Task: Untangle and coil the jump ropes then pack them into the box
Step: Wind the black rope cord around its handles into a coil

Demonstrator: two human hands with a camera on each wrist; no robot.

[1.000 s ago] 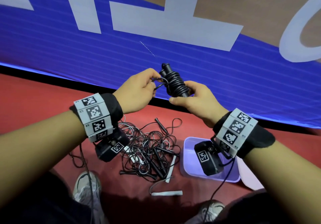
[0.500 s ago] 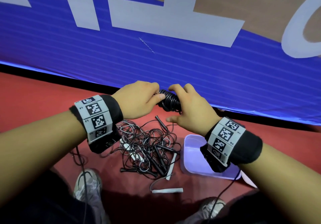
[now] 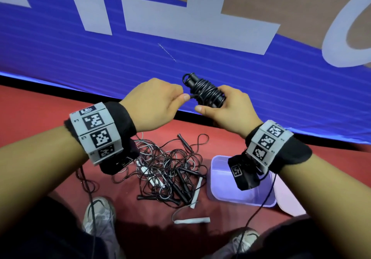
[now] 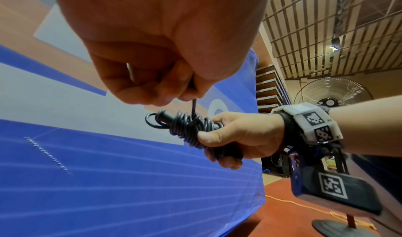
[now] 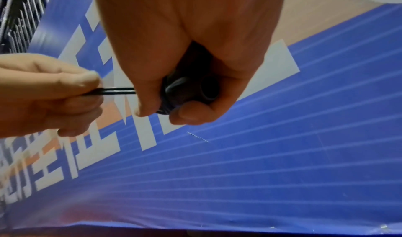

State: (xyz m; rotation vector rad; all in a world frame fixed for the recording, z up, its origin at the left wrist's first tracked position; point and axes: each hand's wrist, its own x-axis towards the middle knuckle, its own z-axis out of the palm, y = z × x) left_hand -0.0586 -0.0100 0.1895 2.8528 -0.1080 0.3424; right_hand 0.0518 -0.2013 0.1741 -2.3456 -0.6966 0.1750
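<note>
A black jump rope (image 3: 204,92) wound round its two handles is held up in front of the blue banner. My right hand (image 3: 226,108) grips the bundle at its lower end; the handle ends (image 5: 191,91) show between thumb and fingers. My left hand (image 3: 160,102) pinches a short loop of the cord (image 4: 193,106) that sticks out from the coil, seen as two strands (image 5: 115,91). On the red floor below lies a tangle of black and white jump ropes (image 3: 170,168). A lilac box (image 3: 220,190) stands open to its right.
The blue banner wall (image 3: 120,61) rises just behind the hands. A white handle (image 3: 191,220) lies loose near my shoes (image 3: 98,216). The box lid (image 3: 289,200) lies right of the box. A standing fan (image 4: 332,92) is off to the right.
Both hands dipped and covered the coil half a second ago, then rose again; the wound rope now stands clear with the left hand pinching its loose loop.
</note>
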